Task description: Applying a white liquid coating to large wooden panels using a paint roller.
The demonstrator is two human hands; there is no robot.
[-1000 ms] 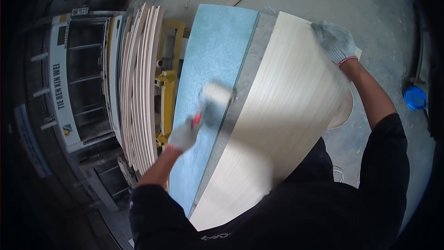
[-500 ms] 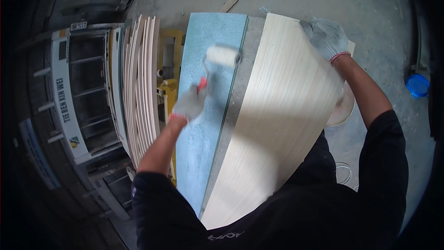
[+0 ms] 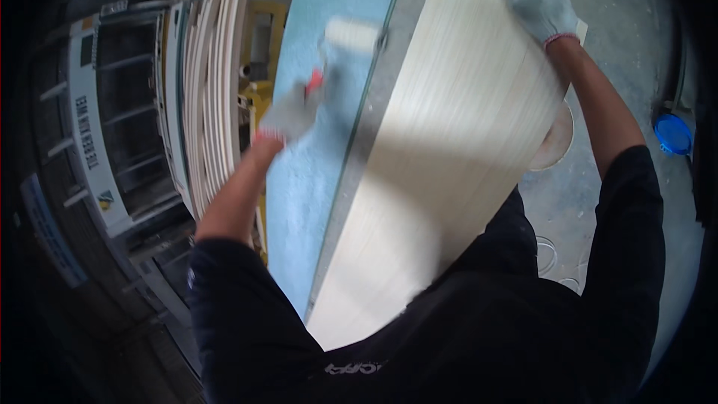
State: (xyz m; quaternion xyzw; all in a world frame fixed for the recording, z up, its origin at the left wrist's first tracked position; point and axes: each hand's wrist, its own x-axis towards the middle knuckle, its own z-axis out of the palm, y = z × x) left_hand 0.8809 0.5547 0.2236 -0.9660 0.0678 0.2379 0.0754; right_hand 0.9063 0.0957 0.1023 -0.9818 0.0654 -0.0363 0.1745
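In my gloved left hand [image 3: 294, 114] is a paint roller with a red handle. Its white roller sleeve [image 3: 351, 35] lies over the far part of a long light-blue board [image 3: 299, 179], wet-looking and streaked. Closed over the far right corner of a pale wood-grain panel [image 3: 441, 97] is my gloved right hand [image 3: 540, 6]; its fingertips are partly hidden. The panel slants from that hand down toward my body, beside the blue board with a grey gap between them. A shadow falls across the panel's near half.
Several narrow boards [image 3: 217, 82] stand stacked left of the blue board, by a yellow frame [image 3: 263, 37]. A white-framed metal rack [image 3: 101, 127] stands farther left. Partly behind the panel is a round bucket [image 3: 555, 142]; a blue round object [image 3: 673, 135] lies far right.
The whole scene has shifted upward in the picture as the view tilts. My left hand and roller stay over the blue board's far part; my right hand keeps its hold on the panel's corner.
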